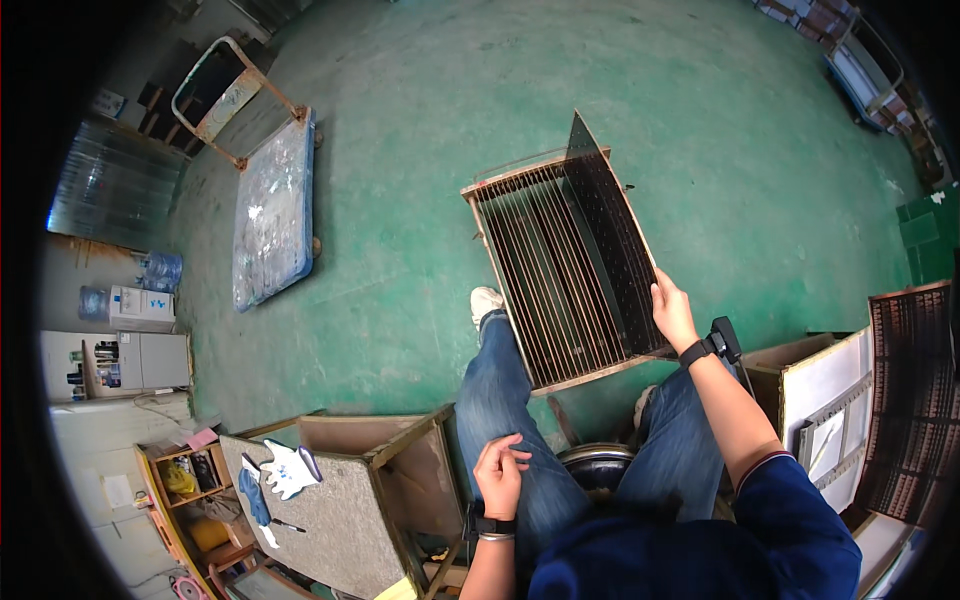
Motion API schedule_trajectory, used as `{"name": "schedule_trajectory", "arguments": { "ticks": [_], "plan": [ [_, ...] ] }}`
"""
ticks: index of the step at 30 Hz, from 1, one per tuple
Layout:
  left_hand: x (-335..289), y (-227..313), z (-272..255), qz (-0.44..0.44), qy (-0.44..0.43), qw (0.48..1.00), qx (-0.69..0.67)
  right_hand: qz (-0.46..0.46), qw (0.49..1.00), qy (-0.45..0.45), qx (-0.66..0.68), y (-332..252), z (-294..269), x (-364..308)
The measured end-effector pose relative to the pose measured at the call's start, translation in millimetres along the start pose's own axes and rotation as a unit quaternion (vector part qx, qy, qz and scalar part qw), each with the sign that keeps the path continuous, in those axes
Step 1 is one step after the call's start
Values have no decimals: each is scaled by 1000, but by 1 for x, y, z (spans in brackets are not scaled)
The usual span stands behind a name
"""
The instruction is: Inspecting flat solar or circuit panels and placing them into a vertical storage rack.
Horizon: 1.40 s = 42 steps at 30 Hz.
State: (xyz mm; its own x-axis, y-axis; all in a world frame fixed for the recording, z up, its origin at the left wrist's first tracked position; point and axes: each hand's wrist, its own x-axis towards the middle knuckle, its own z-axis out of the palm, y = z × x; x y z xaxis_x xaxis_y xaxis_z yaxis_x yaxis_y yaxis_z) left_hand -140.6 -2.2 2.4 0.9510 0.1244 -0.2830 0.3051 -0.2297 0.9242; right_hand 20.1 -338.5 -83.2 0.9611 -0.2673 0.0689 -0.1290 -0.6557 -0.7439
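A slotted wooden rack [565, 380] stands on the floor in front of my knees, with several thin dark sheets upright in its slots. One dark panel with rows of small dots [612, 225] rises above the others at the rack's right side, its far corner highest. My right hand [674, 312] grips the near edge of this panel, thumb on its face; the fingers behind it are partly hidden. My left hand [500, 477] hovers over my left thigh, fingers loosely bent and apart, with nothing visible in it.
A grey-topped table [335, 510] at my left bears white gloves [291, 468] and a pen [289, 525]. A blue flatbed trolley [275, 210] stands at the far left. Close on my right are a white board [825, 420] and a dark slotted panel [908, 400].
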Motion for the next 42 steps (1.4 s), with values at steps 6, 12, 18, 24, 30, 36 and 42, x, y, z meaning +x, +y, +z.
{"name": "schedule_trajectory", "arguments": {
  "ticks": [6, 12, 18, 24, 30, 36, 42],
  "plan": [
    [0, -1, 1, -9, 0, 1000, -3, -2, 1000, 6, -12, 1, 8, -5],
    [2, 4, 1, -19, 11, 1000, -13, 17, 1000, 5, 22, -7, -4, -16],
    [3, 6, 2, -15, 9, 1000, -8, -18, 999, 15, -28, 9, 24, 4],
    [2, 4, 2, -33, 13, 999, -9, -18, 988, -79, -133, 31, 64, -1],
    [1, 8, -2, -45, -10, 999, -1, 65, 965, -208, -148, 64, 119, -19],
    [4, 9, 2, -37, -12, 999, -3, 128, 964, -189, -133, 101, 142, -19],
    [3, 8, 2, -23, -5, 999, -24, -16, 979, -156, -127, 17, 55, -8]
  ]
}}
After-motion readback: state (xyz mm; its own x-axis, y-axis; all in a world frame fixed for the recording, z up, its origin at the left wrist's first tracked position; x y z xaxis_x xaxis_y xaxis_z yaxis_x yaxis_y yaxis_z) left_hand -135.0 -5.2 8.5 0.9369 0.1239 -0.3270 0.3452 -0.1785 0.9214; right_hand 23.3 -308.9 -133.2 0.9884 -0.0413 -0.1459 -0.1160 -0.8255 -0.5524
